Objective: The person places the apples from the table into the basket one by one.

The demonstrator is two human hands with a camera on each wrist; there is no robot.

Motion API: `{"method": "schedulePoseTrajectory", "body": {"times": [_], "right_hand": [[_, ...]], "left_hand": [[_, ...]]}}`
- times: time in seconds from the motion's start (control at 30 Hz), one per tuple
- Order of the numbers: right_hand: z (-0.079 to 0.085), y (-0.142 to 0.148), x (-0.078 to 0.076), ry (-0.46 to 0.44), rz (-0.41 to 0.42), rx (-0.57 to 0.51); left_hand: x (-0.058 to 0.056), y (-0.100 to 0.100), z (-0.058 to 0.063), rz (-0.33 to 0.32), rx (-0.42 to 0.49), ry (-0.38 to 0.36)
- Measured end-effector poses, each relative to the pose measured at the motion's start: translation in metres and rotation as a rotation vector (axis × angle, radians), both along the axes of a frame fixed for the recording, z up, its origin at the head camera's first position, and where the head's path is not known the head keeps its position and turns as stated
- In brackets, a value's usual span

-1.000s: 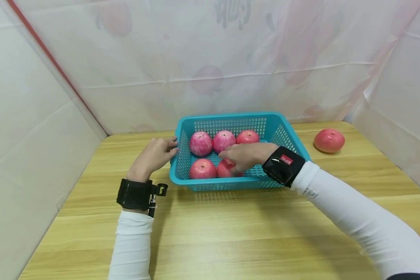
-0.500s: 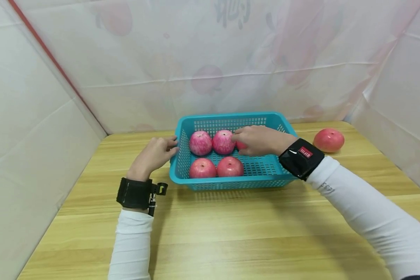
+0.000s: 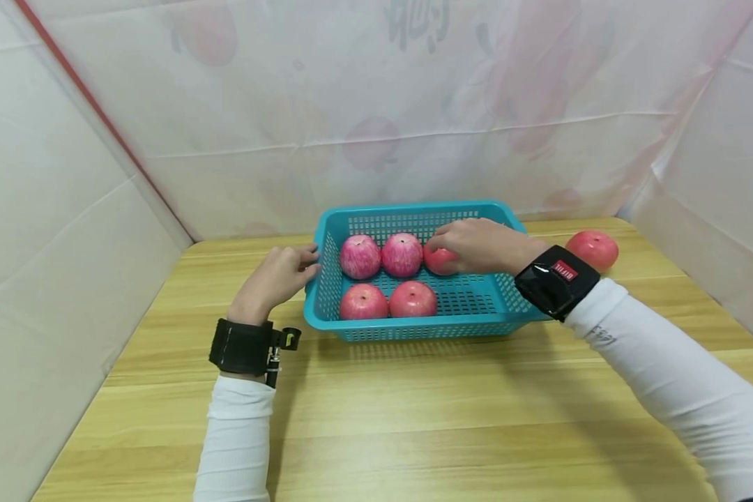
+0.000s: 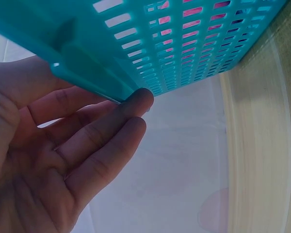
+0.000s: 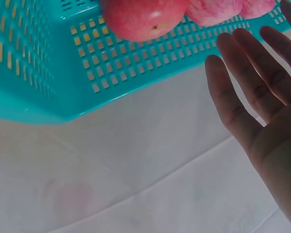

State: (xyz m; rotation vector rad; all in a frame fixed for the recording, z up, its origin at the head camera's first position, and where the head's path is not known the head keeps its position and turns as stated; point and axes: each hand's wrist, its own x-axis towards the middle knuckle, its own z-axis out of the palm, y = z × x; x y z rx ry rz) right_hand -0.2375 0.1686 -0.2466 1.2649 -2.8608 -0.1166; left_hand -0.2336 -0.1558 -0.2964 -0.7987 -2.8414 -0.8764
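A turquoise plastic basket [image 3: 414, 328] holds several apples in two rows. At the back are a streaked pink apple [image 3: 360, 257], another streaked one [image 3: 402, 255] and a redder apple [image 3: 438, 261]. Two red apples, one at the left [image 3: 363, 302] and one beside it [image 3: 413, 300], form the front row. My right hand [image 3: 477, 244] reaches over the redder back apple, partly covering it; in the right wrist view its fingers [image 5: 233, 92] are loosely extended. My left hand [image 3: 277, 275] touches the basket's left rim, with fairly straight fingers [image 4: 106, 160] against its outer side.
One more red apple [image 3: 594, 251] lies on the wooden table [image 3: 376, 425], right of the basket. A pale printed sheet [image 3: 257, 104] hangs close behind the basket, and similar sheets flank the table on both sides.
My right hand has left the front-row apple and moved back and right to the redder apple in the back row. My left hand stays at the basket's rim.
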Motion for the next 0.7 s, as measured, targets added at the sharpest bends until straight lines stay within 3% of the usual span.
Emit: {"method": "schedulePoseTrajectory", "body": {"times": [0.7], "right_hand": [[0.003, 0.03, -0.007, 0.056, -0.054, -0.036]], "left_hand": [[0.0, 0.001, -0.001, 0.002, -0.003, 0.003]]}}
